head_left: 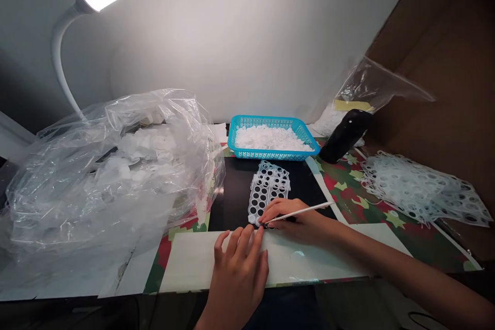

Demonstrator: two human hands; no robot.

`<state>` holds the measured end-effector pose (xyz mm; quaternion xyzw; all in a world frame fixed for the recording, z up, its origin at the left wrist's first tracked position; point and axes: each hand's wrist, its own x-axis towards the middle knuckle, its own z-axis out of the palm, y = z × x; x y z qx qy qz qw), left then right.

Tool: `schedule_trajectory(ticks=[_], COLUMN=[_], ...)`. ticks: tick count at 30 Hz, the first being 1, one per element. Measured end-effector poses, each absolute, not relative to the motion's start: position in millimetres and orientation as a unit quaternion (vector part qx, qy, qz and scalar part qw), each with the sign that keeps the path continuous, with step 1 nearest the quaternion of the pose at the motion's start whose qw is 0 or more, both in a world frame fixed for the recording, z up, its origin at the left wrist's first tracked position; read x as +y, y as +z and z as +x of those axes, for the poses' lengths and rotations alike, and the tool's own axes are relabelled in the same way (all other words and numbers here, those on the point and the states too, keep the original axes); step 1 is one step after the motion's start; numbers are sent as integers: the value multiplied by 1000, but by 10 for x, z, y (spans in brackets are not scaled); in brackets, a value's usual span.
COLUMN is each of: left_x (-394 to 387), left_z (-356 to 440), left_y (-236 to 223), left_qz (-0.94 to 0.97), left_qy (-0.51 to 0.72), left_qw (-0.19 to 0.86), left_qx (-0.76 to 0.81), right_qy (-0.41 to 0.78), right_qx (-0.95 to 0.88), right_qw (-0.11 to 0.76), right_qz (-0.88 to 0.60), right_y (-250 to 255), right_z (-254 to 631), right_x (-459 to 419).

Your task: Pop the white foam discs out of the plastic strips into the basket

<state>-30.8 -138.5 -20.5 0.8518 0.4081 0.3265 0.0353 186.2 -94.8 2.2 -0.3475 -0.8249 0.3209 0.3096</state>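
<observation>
1. Head view, right hand: it grasped a slim white stick, slanted up to the right, its lower end at the near edge of the perforated sheet.
2. Head view, left hand: palm down, fingers parted, fingertips close to that edge; whether they pinched anything could not be told.
3. Head view, sheet: it lay on the black mat (its round holes showed dark), before the blue basket of small white pieces.
4. Head view, surroundings: a clear plastic bag lay left; a black object and translucent perforated sheets lay right.
</observation>
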Motion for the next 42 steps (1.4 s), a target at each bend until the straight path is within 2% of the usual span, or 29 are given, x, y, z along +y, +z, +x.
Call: schedule_trajectory(ticks=[7, 13, 24, 37, 42], left_x=[-1384, -1373, -1364, -1374, -1379], left_z=[-302, -299, -303, -306, -306], left_y=[-229, -246, -224, -245, -252], left_qz=[854, 856, 858, 865, 854], left_qy=[322, 328, 330, 316, 341], left_qw=[15, 27, 22, 6, 26], left_qx=[408, 399, 393, 390, 392], right_qy=[262, 43, 95, 18, -2], right_qx=[-875, -927, -874, -761, -736], right_qw=[281, 270, 351, 442, 465], right_qz=[-296, -258, -322, -474, -492], right_y=[-23, -39, -74, 638, 674], right_z=[1889, 1819, 1832, 2128, 2297], right_x=[-942, -1053, -874, -410, 3])
